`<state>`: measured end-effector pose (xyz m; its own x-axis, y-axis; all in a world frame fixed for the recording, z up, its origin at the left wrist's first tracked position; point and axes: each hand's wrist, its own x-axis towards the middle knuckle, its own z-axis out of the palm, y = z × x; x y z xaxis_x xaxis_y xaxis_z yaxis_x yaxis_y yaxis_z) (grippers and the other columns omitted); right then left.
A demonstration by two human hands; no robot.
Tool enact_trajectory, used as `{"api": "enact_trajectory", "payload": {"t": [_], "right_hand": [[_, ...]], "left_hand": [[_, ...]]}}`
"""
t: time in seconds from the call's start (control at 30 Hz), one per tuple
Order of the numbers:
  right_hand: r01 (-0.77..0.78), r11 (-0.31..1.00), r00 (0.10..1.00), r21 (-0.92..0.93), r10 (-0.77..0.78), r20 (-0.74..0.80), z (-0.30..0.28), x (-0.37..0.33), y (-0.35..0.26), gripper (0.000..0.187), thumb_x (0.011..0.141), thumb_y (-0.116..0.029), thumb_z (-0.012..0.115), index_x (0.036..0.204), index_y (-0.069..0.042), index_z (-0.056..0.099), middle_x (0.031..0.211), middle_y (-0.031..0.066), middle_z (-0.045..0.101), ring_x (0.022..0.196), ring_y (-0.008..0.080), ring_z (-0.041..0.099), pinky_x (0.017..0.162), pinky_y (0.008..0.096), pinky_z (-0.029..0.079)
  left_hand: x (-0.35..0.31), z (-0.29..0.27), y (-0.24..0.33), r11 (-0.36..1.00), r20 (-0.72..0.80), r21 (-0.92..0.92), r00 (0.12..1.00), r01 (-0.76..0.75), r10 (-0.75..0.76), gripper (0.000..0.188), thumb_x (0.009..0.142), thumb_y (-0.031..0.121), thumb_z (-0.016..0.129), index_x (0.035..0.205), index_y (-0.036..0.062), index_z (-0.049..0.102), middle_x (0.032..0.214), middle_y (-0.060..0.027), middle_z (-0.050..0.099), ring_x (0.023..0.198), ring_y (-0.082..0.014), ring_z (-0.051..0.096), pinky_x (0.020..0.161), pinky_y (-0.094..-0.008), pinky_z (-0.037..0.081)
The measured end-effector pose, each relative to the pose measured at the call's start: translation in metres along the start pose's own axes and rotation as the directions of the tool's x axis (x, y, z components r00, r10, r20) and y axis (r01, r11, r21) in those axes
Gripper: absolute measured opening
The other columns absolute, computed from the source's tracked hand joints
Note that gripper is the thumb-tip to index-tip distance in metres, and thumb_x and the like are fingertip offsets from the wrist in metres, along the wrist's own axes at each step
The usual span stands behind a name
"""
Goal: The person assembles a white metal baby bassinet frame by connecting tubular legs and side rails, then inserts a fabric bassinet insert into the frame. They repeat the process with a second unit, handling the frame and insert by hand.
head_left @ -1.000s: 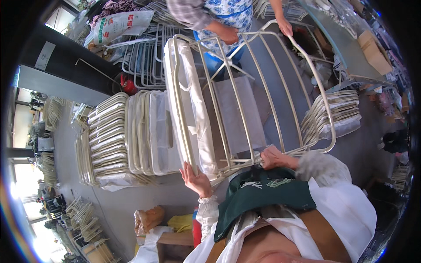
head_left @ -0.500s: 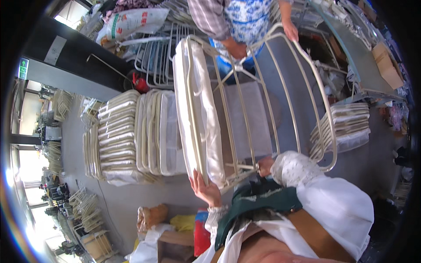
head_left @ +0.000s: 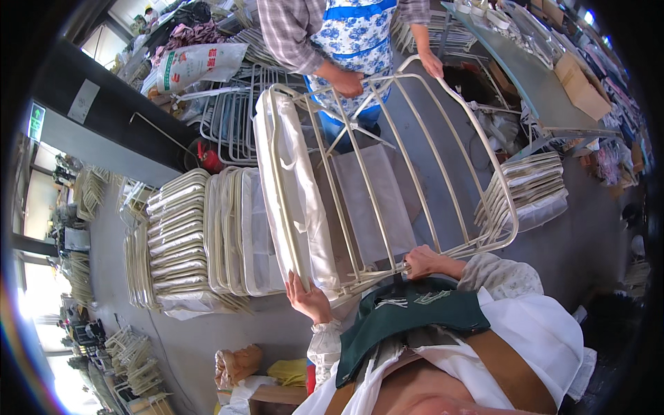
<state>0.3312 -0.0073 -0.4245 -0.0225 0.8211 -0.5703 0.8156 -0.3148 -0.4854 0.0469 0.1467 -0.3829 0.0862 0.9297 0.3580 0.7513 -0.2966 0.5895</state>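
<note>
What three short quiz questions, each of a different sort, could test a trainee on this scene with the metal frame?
1. True or false: the right hand grips a bar at the near end of the cream metal frame.
2. Where is the left hand? A) on the near left corner of the frame, by its white fabric cover; B) on the grey table; C) on the cardboard box.
3. Fill in: the far end of the frame is held by another ____.

Key: 1 true; 2 A; 3 person.
</note>
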Motion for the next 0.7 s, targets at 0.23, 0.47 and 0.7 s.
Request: {"api": "enact_trajectory", "payload": {"t": [0.23,0.47,0.7], "right_hand": [[-0.146,0.989,0.681,-0.012,0.092,-0.726,0.056,0.035,0.0,0.071,0.093,-0.039,0.053,0.145,0.004,0.031,0.155,0.0227,0.026,0.145,0.0345,0.023,0.117,0.0567,0.015],[-0.159,0.987,0.636,-0.028,0.081,-0.767,0.053,0.029,-0.005,0.069,0.093,-0.032,0.052,0.146,0.006,0.03,0.158,0.0222,0.021,0.148,0.0348,0.019,0.118,0.057,0.01],[-0.27,0.96,0.423,-0.074,0.05,-0.905,0.032,0.001,0.032,0.076,0.09,-0.025,0.058,0.151,0.003,0.022,0.158,0.0216,0.019,0.147,0.0368,0.02,0.118,0.0556,0.012]], "left_hand": [[-0.007,-0.001,-0.016,0.999,-0.019,-0.022,0.999,0.033,-0.033,0.043,0.074,-0.005,0.068,0.116,-0.001,0.066,0.124,-0.0183,0.064,0.117,-0.0372,0.058,0.101,-0.0445,0.044],[-0.007,0.009,-0.012,0.998,-0.038,-0.055,0.999,0.03,-0.032,0.044,0.073,-0.005,0.069,0.117,-0.0041,0.065,0.125,-0.0204,0.063,0.114,-0.0385,0.06,0.098,-0.0434,0.046],[-0.001,-0.003,-0.009,0.996,0.005,-0.083,1.0,0.013,-0.013,0.041,0.077,-0.004,0.068,0.118,-0.0065,0.064,0.127,-0.0227,0.061,0.115,-0.039,0.06,0.098,-0.0442,0.046]]}}
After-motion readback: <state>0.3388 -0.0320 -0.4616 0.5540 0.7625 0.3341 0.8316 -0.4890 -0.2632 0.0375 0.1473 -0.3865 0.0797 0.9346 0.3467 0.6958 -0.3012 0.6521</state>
